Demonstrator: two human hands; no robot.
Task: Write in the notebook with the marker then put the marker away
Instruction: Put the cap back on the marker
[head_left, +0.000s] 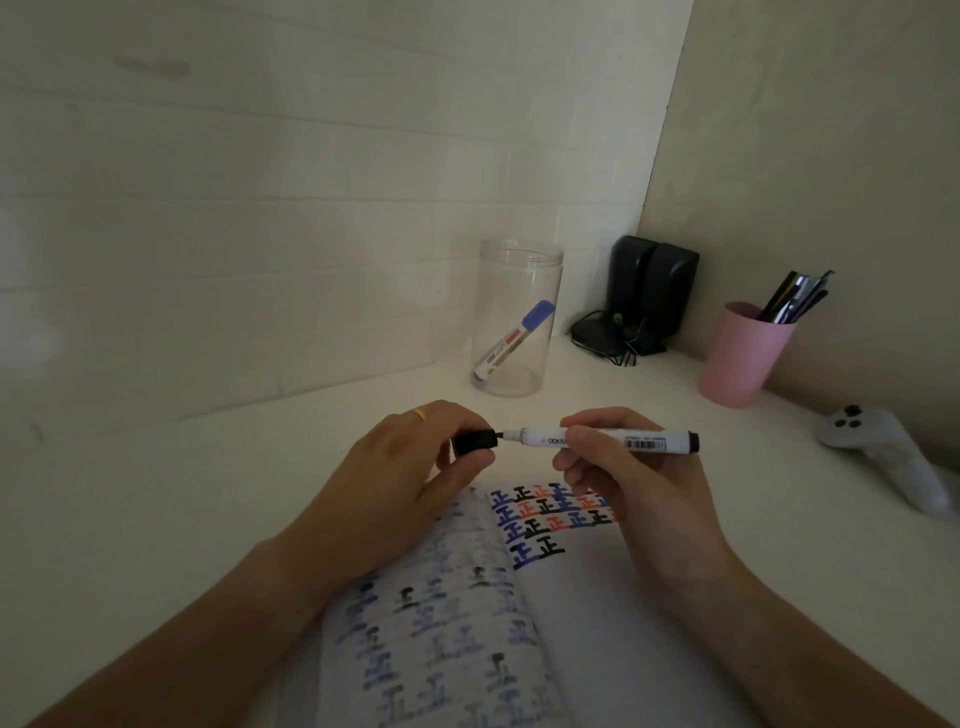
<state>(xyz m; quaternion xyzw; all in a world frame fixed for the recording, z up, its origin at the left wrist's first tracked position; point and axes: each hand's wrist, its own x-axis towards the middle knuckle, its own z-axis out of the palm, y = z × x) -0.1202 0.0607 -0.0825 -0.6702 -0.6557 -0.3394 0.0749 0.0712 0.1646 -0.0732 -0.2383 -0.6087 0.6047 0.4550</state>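
Note:
An open notebook (519, 613) lies on the white desk, its pages covered with rows of black, blue and red characters. Above it my right hand (613, 467) holds a white marker (639, 440) level, its black tip pointing left. My left hand (415, 462), with a gold ring on one finger, pinches the black cap (475, 441) right at the marker's tip; the cap is off the barrel and only just touches the tip. Both forearms rest over the notebook's edges.
A clear plastic jar (517, 317) with a blue-capped marker (511, 340) inside stands behind my hands. Two black speakers (652, 293) sit in the corner, a pink cup (745, 353) of pens to the right, and a white controller (883, 452) at the far right.

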